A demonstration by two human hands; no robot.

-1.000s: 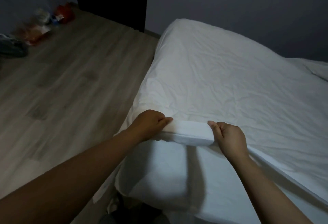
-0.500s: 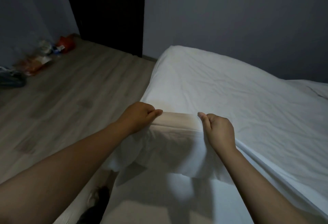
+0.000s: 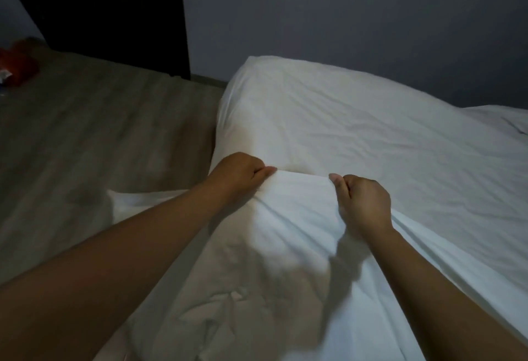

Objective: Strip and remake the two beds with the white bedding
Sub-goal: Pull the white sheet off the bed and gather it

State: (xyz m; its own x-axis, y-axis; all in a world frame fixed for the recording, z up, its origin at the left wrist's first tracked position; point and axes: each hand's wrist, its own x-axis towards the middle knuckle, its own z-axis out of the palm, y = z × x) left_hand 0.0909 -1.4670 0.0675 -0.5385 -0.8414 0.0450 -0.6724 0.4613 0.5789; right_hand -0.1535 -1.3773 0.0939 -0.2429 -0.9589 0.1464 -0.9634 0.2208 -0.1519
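A white sheet [image 3: 288,217] covers the near part of the bed [image 3: 357,137] and hangs down towards me in loose folds. Both my hands pinch its upper edge, held up over the bed's left side. My left hand [image 3: 240,173] grips the edge on the left, thumb and fingers closed on the cloth. About a hand's width to the right, my right hand [image 3: 361,203] is closed on the same edge. Beyond the hands the mattress surface lies white and wrinkled. A second white bed or bedding [image 3: 503,116] shows at the far right.
Wooden floor [image 3: 100,137] runs along the bed's left side. A dark doorway [image 3: 108,12] opens at the back left, with the grey wall [image 3: 357,17] behind the bed. Red and white items [image 3: 15,63] lie on the floor at the far left.
Both hands have lifted the sheet's edge up and away from the bed's corner. More cloth now hangs below them and hides the bed's side and the floor beneath.
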